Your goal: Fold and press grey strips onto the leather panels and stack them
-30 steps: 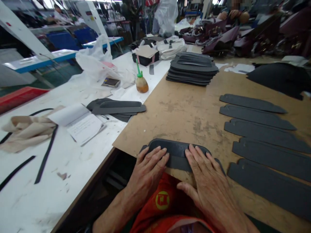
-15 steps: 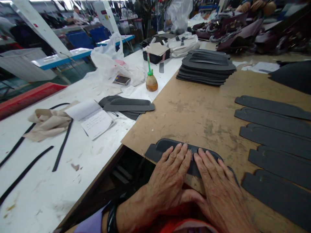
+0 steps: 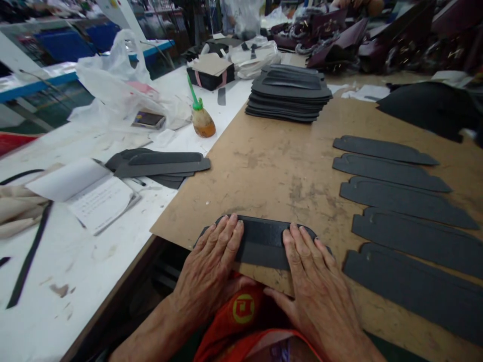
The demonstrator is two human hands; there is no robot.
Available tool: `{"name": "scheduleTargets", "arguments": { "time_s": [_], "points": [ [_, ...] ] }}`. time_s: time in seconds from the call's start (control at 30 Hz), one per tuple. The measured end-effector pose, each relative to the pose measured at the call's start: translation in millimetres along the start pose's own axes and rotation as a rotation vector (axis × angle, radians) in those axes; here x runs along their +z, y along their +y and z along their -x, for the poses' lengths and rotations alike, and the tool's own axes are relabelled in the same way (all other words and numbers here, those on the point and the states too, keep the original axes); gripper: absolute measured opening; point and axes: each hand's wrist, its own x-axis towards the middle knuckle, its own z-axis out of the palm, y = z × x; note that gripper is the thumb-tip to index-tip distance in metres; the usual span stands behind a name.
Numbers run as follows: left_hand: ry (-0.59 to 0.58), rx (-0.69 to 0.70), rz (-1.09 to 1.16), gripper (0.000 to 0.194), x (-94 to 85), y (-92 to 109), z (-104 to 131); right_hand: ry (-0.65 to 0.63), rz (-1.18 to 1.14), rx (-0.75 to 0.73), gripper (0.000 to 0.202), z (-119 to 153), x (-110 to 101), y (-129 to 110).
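Observation:
A dark grey, leather-like panel (image 3: 263, 246) with a raised, rounded strip along its far side lies flat at the near edge of the brown board. My left hand (image 3: 213, 251) presses on its left end with outstretched fingers. On the right end rests my right hand (image 3: 311, 256), its fingers also stretched and flat. The middle of the panel shows between the hands, while its ends are partly covered. Several similar dark panels (image 3: 407, 201) lie in a column to the right of my right hand.
A stack of dark panels (image 3: 289, 95) stands at the back of the brown board (image 3: 256, 166). On the white table to the left are a glue bottle (image 3: 204, 122), more dark pieces (image 3: 162, 163), an open notebook (image 3: 94, 196) and a plastic bag (image 3: 113, 90). Maroon bags (image 3: 324, 40) lie behind.
My hands have moved apart along the panel, from near its middle towards its two ends. The camera view has shifted right, so the table things appear further left.

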Motion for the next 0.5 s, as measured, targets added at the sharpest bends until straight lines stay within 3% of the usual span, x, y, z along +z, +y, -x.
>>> {"name": "scheduleTargets", "arguments": {
  "time_s": [0.33,0.5],
  "points": [
    [0.010,-0.073,-0.104,0.082,-7.0,-8.0,6.6,0.003,-0.011,0.084,0.090,5.9,3.4,-1.1],
    [0.004,-0.148,-0.132,0.083,-13.0,-9.1,13.4,0.108,-0.010,0.078,0.091,10.7,7.9,-0.5]
  ]
}}
